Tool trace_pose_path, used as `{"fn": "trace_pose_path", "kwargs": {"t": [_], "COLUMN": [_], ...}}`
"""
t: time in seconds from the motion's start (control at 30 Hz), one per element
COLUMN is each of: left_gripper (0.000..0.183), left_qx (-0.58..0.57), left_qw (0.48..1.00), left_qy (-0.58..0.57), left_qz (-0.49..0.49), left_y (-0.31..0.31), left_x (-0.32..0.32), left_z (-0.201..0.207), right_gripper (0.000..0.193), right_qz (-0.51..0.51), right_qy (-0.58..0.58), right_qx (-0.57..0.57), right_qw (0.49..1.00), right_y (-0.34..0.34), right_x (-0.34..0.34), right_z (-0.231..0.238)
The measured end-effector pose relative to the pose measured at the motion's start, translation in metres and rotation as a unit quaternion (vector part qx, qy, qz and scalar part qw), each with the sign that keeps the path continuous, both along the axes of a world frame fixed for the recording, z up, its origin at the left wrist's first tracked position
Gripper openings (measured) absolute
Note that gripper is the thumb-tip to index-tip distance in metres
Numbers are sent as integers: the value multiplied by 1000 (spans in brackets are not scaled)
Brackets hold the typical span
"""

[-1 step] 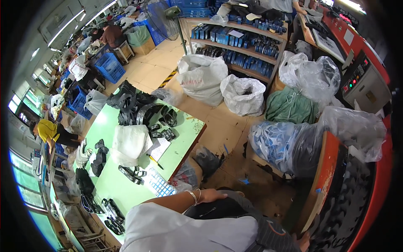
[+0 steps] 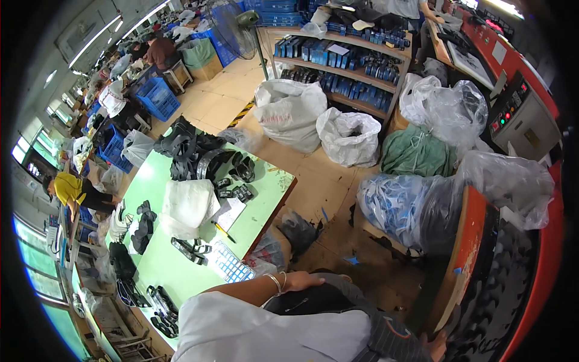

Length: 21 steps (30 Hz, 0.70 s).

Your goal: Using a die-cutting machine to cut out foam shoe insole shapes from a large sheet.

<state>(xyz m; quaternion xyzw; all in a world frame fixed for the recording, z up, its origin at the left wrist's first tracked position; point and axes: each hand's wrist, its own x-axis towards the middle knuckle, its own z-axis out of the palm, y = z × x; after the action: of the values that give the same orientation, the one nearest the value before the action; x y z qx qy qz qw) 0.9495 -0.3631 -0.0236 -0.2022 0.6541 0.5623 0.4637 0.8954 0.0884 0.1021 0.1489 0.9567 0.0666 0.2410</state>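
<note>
My left hand, with bangles at the wrist, lies on the dark cloth over my lap, its fingers stretched out and nothing held. At the lower right, only part of my right hand shows, near the bottom of an upright orange-edged board; its fingers are too hidden to read. Left of my forearm is a light green table. On it sit a sheet of blue-and-white labels, dark straps, a yellow pen, paper and a white plastic bag.
A pile of black straps covers the table's far end. Beyond stand white sacks, a green sack, and a shelf rack of blue packs. To the right are a bag of blue pieces and a control box. People work at far left.
</note>
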Motion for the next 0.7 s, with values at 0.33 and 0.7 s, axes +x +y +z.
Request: {"fn": "trace_pose_path", "kwargs": {"t": [0.33,0.7], "left_gripper": [68,51], "left_qx": [-10,-240], "left_qw": [973,932], "left_qy": [-135,64], "left_qz": [189,263], "left_y": [2,28], "left_x": [133,366], "left_z": [19,-63], "right_gripper": [45,42], "right_qz": [90,80], "right_qy": [262,273], "right_qx": [-107,-150], "right_qw": [955,947], "right_y": [33,6], "right_x": [31,43], "right_z": [-46,-28]}}
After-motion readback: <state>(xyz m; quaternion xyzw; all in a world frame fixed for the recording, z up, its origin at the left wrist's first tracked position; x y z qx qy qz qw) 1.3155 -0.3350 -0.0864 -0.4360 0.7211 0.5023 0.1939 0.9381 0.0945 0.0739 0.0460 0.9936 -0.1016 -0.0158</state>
